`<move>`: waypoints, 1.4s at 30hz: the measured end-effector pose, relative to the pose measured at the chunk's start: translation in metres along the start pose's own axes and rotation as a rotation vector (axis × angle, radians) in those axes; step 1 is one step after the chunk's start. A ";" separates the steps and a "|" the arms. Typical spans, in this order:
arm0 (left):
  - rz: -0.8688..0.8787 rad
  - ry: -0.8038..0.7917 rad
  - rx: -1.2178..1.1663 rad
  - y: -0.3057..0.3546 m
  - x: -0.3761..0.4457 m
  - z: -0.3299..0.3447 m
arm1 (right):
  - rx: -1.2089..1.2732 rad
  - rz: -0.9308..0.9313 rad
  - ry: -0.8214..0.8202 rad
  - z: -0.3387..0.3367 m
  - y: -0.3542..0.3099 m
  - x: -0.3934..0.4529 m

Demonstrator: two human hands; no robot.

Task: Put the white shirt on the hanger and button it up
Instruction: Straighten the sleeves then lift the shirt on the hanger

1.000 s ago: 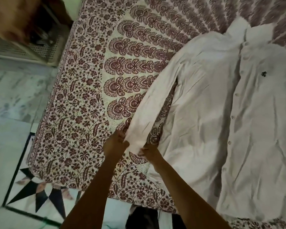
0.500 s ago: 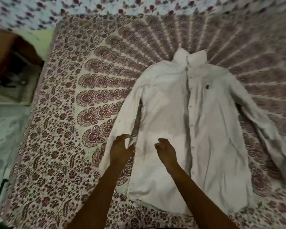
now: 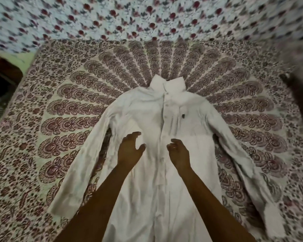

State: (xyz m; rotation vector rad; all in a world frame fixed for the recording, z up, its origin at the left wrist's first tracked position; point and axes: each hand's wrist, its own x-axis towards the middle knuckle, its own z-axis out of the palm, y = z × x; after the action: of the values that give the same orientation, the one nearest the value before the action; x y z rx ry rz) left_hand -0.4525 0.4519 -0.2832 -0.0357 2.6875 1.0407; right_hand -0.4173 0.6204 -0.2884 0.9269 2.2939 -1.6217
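White shirt (image 3: pixel 185 123) flat on patterned bed (image 3: pixel 59 119), left hand (image 3: pixel 129 151) and right hand (image 3: pixel 179 154) above its front, each grip released, fingers loosely curled

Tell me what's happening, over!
Left hand and right hand open over shirt, holding nothing. Shirt flat on bedspread, front up. No hanger in view. Nothing in the way.

White shirt (image 3: pixel 187 130): hem cut off by the bottom edge; forearms cover part of its lower front. Whether the hands touch the cloth: cannot tell. Chest emblem (image 3: pixel 183 116) too small to read. Dark object (image 3: pixel 299 96) at the right edge blurred, unidentifiable. Floral cloth (image 3: pixel 129 16) at top smeared.
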 end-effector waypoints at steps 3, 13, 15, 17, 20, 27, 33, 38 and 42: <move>0.033 0.014 0.029 0.012 0.030 0.008 | 0.018 -0.017 -0.003 -0.005 -0.011 0.028; 0.163 0.067 0.061 0.044 0.161 0.036 | 0.021 -0.151 0.085 -0.007 -0.042 0.134; 0.197 0.090 0.072 0.046 0.187 0.042 | 0.022 -0.170 0.123 -0.002 -0.043 0.156; 0.216 0.116 0.086 0.049 0.212 0.046 | 0.025 -0.181 0.146 0.004 -0.046 0.177; 0.204 0.156 0.100 0.052 0.252 0.052 | 0.002 -0.208 0.177 0.009 -0.053 0.213; 0.235 0.205 0.094 0.072 0.333 0.062 | -0.144 -0.342 0.236 0.015 -0.086 0.298; -0.010 0.182 0.056 0.078 0.377 0.068 | -0.279 -0.314 0.373 0.018 -0.104 0.350; -0.196 -0.010 -0.007 0.072 0.397 0.081 | -0.348 -0.028 0.277 0.024 -0.106 0.370; -0.236 -0.037 -0.127 0.077 0.396 0.085 | -0.206 0.051 0.245 0.015 -0.104 0.375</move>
State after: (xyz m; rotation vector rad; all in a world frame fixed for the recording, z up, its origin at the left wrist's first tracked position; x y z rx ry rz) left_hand -0.8244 0.5937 -0.3912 -0.3452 2.5045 1.1217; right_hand -0.7769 0.7286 -0.3934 1.1776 2.5134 -1.2821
